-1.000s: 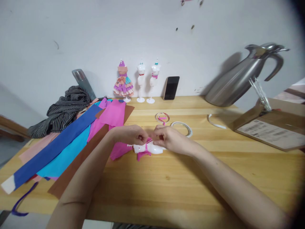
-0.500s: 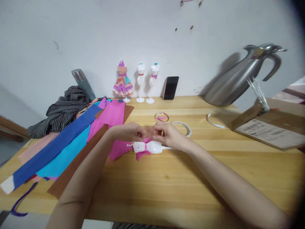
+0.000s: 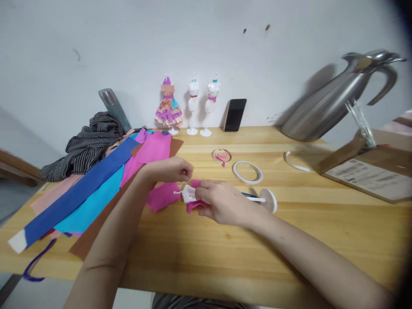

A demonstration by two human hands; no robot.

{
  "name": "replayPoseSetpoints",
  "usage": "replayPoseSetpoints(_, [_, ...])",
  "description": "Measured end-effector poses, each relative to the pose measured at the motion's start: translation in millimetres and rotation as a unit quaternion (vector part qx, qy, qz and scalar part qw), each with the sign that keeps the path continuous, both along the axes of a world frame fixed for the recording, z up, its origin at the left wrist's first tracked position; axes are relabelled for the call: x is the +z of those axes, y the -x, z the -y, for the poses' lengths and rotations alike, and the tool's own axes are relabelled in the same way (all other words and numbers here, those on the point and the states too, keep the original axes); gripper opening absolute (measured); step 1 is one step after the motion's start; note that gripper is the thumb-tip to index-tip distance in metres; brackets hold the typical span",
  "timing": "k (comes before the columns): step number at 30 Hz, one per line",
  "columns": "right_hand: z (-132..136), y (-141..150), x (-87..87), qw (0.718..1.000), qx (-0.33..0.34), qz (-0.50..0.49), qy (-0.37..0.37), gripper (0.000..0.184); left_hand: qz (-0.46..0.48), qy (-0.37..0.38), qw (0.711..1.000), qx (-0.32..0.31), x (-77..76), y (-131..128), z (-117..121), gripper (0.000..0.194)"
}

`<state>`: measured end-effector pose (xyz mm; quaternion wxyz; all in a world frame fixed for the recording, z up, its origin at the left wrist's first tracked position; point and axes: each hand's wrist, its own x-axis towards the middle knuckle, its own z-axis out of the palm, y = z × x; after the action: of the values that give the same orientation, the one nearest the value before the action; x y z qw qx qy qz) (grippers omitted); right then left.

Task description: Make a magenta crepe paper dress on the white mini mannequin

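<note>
A small white dress-form mannequin lies on its side, its knobbed neck to the left and its round base to the right. My right hand is wrapped over its waist and hides most of the body. Pink crepe paper pokes out around the waist. Just above the mannequin's neck is my left hand, curled closed; whatever may be in its fingers is hidden. Another pink paper piece lies beside the neck. Part of a dark blue thing shows along the stand pole.
Coloured paper sheets and a striped cloth cover the left side. A tape roll and a smaller ring lie beyond my hands. Mannequins, a phone, a steel jug and a cardboard box stand farther back and right.
My hands have parted. The right moved down onto the mannequin's waist and closed round it; the left drew slightly left and up. The view has tilted a little.
</note>
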<state>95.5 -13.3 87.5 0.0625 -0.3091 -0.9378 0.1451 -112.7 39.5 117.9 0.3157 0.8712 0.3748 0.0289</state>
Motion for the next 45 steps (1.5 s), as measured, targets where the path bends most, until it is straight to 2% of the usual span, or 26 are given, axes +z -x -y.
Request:
replayPoseSetpoints(4, [-0.5,8.7,-12.1,0.998,0.013,0.041,-0.038,0.022,0.007,0.024,1.000,0.001,0.3,-2.6,2.2,0.011])
replayPoseSetpoints(7, [-6.3,6.6,-18.9,0.998,0.013,0.033,-0.049,0.016,0.002,0.066,0.998,0.007,-0.7,-5.8,3.3,0.010])
replayPoseSetpoints(10, [-10.9,3.6,-22.1,0.998,0.003,0.020,-0.052,0.011,-0.004,0.086,0.996,0.008,-1.1,-7.1,3.4,0.011])
replayPoseSetpoints(15, [-12.3,4.6,-23.0,0.999,-0.010,0.014,-0.052,0.015,0.001,0.087,0.996,0.008,-3.5,-6.7,1.0,0.010])
replayPoseSetpoints(19, [-13.3,6.3,-25.7,0.998,-0.042,0.027,-0.048,0.015,0.013,0.101,0.994,-0.023,-12.6,-6.3,-3.7,0.010])
replayPoseSetpoints(23, [-16.5,6.4,-29.1,0.997,-0.056,0.034,-0.050,0.014,0.024,0.066,0.994,-0.085,-26.6,-6.2,-9.4,0.012])
replayPoseSetpoints(27, [-19.4,4.9,-28.6,0.995,-0.073,0.030,-0.053,0.013,0.020,0.060,0.993,-0.099,-35.4,-6.3,-12.8,0.012])
replayPoseSetpoints(31, [-20.3,3.3,-26.0,0.993,-0.108,0.011,-0.042,0.011,0.017,0.071,0.992,-0.103,-31.1,-8.2,-9.9,0.013])
replayPoseSetpoints(37, [-19.5,4.7,-25.8,0.989,-0.145,-0.030,0.024,0.008,0.027,0.107,0.989,-0.096,-18.4,-8.5,-3.4,0.017])
replayPoseSetpoints(42, [-20.4,4.8,-27.4,0.986,-0.154,-0.043,0.035,0.007,0.042,0.201,0.969,-0.137,-19.1,-8.0,-4.4,0.014])
replayPoseSetpoints(45, [-21.3,4.1,-28.4,0.986,-0.158,-0.041,0.035,0.007,0.034,0.204,0.968,-0.139,-21.5,-10.2,-4.7,0.013])
